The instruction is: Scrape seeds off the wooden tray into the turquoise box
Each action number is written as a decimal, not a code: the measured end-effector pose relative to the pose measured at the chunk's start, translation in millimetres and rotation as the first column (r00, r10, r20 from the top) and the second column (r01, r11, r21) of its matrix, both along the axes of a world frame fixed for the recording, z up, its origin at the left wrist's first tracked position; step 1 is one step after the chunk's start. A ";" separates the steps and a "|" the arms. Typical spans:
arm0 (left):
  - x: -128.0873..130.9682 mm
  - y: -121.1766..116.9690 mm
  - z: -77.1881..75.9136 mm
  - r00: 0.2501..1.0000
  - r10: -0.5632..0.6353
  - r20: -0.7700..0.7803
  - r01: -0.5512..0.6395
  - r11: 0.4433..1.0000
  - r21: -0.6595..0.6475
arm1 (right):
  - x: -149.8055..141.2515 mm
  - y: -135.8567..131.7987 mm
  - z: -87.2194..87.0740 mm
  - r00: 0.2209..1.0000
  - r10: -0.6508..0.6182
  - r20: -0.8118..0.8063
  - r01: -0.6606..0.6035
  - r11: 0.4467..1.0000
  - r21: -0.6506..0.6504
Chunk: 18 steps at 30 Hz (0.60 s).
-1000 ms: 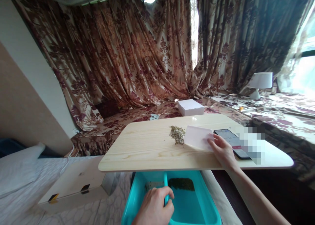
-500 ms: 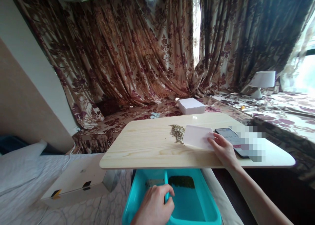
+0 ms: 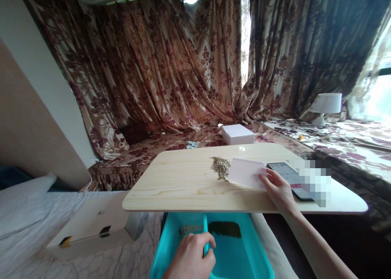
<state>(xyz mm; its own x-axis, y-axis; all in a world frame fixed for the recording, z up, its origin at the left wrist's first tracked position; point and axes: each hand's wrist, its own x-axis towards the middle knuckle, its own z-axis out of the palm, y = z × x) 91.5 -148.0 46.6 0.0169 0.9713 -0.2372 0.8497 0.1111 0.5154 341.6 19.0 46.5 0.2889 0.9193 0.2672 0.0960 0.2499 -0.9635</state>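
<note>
My right hand (image 3: 277, 188) pinches the near right edge of a thin, pale, card-like scraper (image 3: 248, 172) over the wooden tabletop (image 3: 171, 181). The scraper's left edge borders a loose heap of small greenish-brown grains (image 3: 221, 168). Below the table's front edge, my left hand (image 3: 194, 254) is curled around the divider of a turquoise bin (image 3: 259, 254). Dark green material (image 3: 226, 229) lies in the bin's right compartment, and some pale grains (image 3: 192, 229) show in the left one.
A phone (image 3: 290, 180) lies on the table right of my right hand, beside a blurred-out patch. A white box (image 3: 238, 134) sits behind the table. At left, a larger white box (image 3: 91, 222) rests on the bed. A lamp (image 3: 330, 103) stands at far right.
The view has shifted slightly, so the table appears a little lower. Both hands keep their holds, and the scraper stays beside the grains with no clear movement.
</note>
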 end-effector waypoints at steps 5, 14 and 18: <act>-1.0 -1.0 -2.8 1.000 0.005 0.024 -0.006 0.999 0.039 | -1.4 -3.6 4.6 1.000 -0.009 0.021 0.009 1.000 -0.014; -2.9 -1.3 -3.7 0.999 0.003 0.035 -0.005 0.999 0.052 | -1.8 -6.1 7.9 0.999 -0.010 0.043 0.011 1.000 -0.025; -3.5 -0.7 -3.0 1.000 0.000 0.030 -0.002 0.999 0.045 | -0.6 -6.0 7.5 0.998 -0.039 0.055 0.040 0.999 -0.013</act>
<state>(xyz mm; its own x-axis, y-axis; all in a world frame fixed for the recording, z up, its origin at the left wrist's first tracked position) 87.9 -148.6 43.7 0.0223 0.9811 -0.1924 0.8337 0.0879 0.5452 341.0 12.9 54.0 0.3105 0.9113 0.2703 0.1582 0.2308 -0.9600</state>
